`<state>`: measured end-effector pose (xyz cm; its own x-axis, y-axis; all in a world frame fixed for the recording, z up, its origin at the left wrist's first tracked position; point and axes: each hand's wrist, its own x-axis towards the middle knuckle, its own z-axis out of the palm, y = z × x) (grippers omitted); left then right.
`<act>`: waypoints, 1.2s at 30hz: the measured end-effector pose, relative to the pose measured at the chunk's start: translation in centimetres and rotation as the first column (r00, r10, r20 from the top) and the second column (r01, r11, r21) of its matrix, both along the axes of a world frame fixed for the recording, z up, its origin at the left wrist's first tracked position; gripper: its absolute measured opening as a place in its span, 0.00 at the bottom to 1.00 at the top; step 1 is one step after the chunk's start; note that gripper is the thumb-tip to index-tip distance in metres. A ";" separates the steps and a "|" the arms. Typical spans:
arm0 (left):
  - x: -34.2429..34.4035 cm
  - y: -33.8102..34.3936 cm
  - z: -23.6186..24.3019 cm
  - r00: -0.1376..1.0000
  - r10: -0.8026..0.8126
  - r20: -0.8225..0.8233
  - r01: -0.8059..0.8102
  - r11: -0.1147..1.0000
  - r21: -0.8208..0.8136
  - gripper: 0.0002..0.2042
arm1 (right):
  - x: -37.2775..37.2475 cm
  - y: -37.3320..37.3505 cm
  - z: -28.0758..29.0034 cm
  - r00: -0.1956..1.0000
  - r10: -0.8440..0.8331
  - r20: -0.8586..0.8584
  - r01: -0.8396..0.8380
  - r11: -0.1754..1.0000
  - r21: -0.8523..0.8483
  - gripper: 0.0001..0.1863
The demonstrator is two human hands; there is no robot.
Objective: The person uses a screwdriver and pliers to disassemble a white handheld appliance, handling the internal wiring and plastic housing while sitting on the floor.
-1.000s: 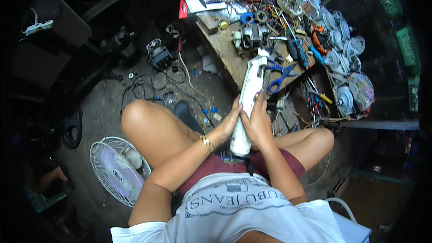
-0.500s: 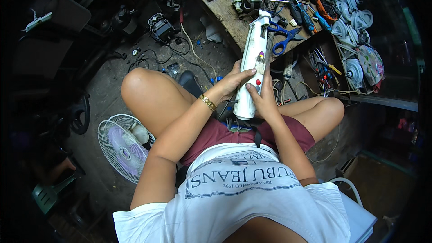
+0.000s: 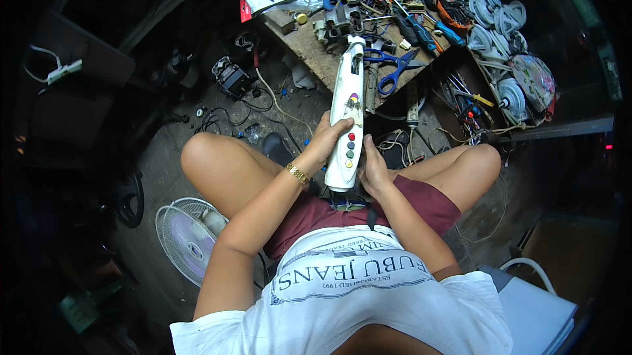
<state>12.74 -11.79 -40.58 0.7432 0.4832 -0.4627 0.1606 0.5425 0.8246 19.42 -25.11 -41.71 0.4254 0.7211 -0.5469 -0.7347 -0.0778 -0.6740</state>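
Note:
My left hand (image 3: 327,134) grips the long white plastic housing (image 3: 343,88) from the left, its thumb lying across the front. My right hand (image 3: 372,165) is closed along the housing’s right side, with some fingers hidden behind it. The housing stands lengthwise between my knees, its coloured buttons facing up and a purple sticker above them. Its upper end has a slotted fitting and overlaps the edge of a wooden bench (image 3: 296,42), near blue-handled scissors (image 3: 388,82) and a motor (image 3: 339,19).
Screwdrivers (image 3: 421,36), wires and pale plastic wheel-like parts (image 3: 507,19) crowd the bench. A dark box (image 3: 447,65) holds tools at the right. A motor (image 3: 234,78) and cables lie on the floor (image 3: 164,171). A fan (image 3: 184,236) lies left of my leg.
The housing has turned to show its buttons and sticker, and stands more upright. My left hand has moved up onto its front; my right hand has shifted down along its side.

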 end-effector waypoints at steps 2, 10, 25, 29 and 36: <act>0.1 -0.1 0.1 0.999 -0.003 -0.036 0.004 1.000 0.026 0.28 | -0.1 0.1 -0.5 0.990 0.032 -0.134 -0.028 0.999 0.030 0.33; 1.6 -0.3 -0.3 0.963 0.135 -0.234 0.061 0.736 0.674 0.33 | -0.4 0.4 -2.8 0.989 0.041 0.143 -0.034 0.998 -0.052 0.36; 9.6 7.2 -1.1 0.971 0.107 -0.212 0.063 0.743 0.666 0.22 | 0.7 0.6 -3.2 0.999 0.020 0.035 -0.022 0.997 0.075 0.32; 9.2 8.3 -3.1 0.973 0.139 -0.182 0.019 0.745 0.667 0.22 | 0.8 0.6 -3.1 0.997 0.045 -0.058 -0.039 0.994 0.102 0.31; 9.1 6.5 1.1 0.991 0.078 -0.108 -0.038 0.941 0.337 0.24 | 1.8 0.2 -4.9 0.986 0.080 -0.148 -0.035 0.959 0.282 0.31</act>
